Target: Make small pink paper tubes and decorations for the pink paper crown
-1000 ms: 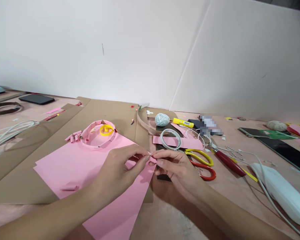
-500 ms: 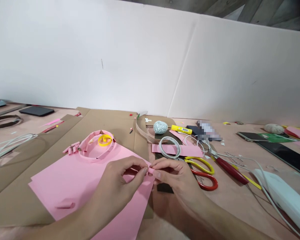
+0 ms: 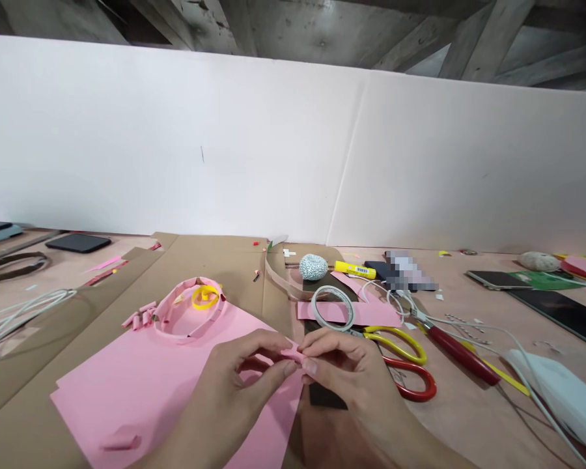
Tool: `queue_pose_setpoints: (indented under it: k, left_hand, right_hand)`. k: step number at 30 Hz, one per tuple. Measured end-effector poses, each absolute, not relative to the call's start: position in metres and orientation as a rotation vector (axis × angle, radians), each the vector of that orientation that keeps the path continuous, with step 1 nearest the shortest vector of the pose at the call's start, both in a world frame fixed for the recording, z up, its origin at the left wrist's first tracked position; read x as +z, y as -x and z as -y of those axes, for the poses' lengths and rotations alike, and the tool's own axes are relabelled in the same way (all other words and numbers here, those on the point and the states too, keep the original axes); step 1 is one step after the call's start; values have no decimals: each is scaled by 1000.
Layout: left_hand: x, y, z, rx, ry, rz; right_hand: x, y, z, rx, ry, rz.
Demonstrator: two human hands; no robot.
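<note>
My left hand [image 3: 229, 391] and my right hand [image 3: 351, 371] meet above the edge of a pink paper sheet [image 3: 141, 384], with a small curled piece of pink paper [image 3: 293, 354] pinched between their fingertips. Beyond my left hand, a ring of pink paper strip [image 3: 190, 312] lies on the sheet's far corner around a yellow paper coil [image 3: 205, 297]. Several small pink paper rolls [image 3: 139, 318] sit beside the ring. Near my right hand are a pink strip [image 3: 346, 314] and a white tape roll [image 3: 332, 307].
Brown cardboard [image 3: 215, 260] lies under the paper. To the right are scissors with yellow and red handles [image 3: 400, 352], red-handled pliers [image 3: 456, 355], a yellow glue stick [image 3: 354, 269], a speckled stone [image 3: 313, 267], and white cables [image 3: 24, 319]. A white wall [image 3: 293, 143] stands behind.
The view has tilted upward, so the table sits lower in the frame and more ceiling shows. Both hands still pinch the small pink paper, which looks more tightly curled.
</note>
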State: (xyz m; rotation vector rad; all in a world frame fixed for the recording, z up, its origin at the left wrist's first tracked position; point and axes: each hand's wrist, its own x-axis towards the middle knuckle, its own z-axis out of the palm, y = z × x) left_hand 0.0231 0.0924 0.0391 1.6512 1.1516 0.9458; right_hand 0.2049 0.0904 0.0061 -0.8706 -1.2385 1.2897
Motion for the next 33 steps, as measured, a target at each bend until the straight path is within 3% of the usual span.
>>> queue_pose_setpoints:
  k: [13,25,33]
  left_hand:
    - [35,-19,-96,930,-1662,-1133]
    - [37,-21,-93,956,-1648,-1049]
    - [34,-19,-91,1017,-1872,-1046]
  right_hand:
    - [0,-203,-91,1090,880,1374]
    - [-6,-200,-88,1310,959,1303]
    - [0,-201,-90,1689,940,1028]
